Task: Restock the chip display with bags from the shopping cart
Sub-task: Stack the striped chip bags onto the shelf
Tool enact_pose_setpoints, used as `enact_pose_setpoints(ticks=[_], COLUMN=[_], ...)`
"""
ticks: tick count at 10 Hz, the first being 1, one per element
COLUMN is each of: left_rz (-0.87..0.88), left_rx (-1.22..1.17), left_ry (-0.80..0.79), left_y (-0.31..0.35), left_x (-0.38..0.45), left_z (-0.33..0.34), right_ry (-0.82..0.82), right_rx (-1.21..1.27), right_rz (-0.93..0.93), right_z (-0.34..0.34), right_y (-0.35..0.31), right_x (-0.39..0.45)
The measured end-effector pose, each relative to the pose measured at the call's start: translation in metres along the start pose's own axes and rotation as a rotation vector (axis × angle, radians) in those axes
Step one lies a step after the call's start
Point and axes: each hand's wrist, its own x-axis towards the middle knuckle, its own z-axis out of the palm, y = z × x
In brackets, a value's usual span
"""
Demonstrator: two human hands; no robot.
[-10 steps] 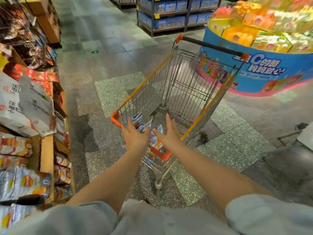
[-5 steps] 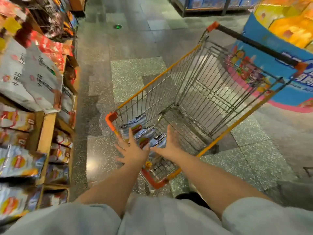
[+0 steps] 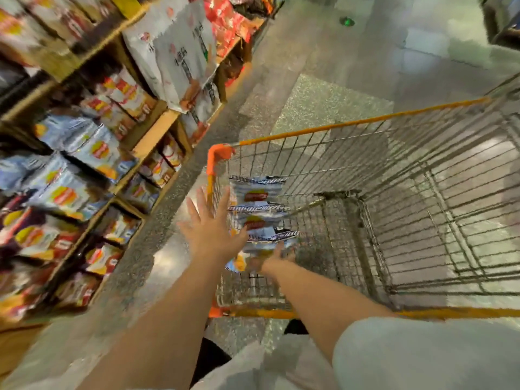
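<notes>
Left grip [image 3: 209, 230] is spread flat, fingers apart, at the near corner of the shopping cart [image 3: 363, 123], just beside the blue chip bags [image 3: 260, 209]. Right grip [image 3: 274, 256] reaches into the cart under the bags; blurred, can't tell its state. Chip display [image 3: 84, 153] stands left w/ stocked shelves.

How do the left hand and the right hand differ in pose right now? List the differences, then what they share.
The left hand is raised above the cart's orange rim, fingers spread and empty; the right hand is lower, down inside the shopping cart. The left hand shows fully; the right hand is partly hidden beneath the blue chip bags and blurred, so its grip is unclear. Both reach toward the same bags.
</notes>
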Motion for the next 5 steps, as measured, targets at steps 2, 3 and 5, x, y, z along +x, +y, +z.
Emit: enact_pose_setpoints(ticks=[2,3,5], left_rz=[-0.032,-0.021,-0.007], left_rx=[0.018,-0.01,-0.028], left_ry=[0.064,0.062,0.075], left_y=[-0.003,-0.004,-0.006], left_x=[0.003,0.005,0.008], left_z=[0.012,0.014,0.017], right_ry=[-0.325,-0.332,-0.322], right_rx=[-1.043,-0.819,-0.614], right_rz=[-0.237,-0.267,-0.352], right_z=[-0.019,-0.016,-0.011], right_y=[-0.03,-0.033,-0.024], right_x=[-0.02,-0.026,-0.023])
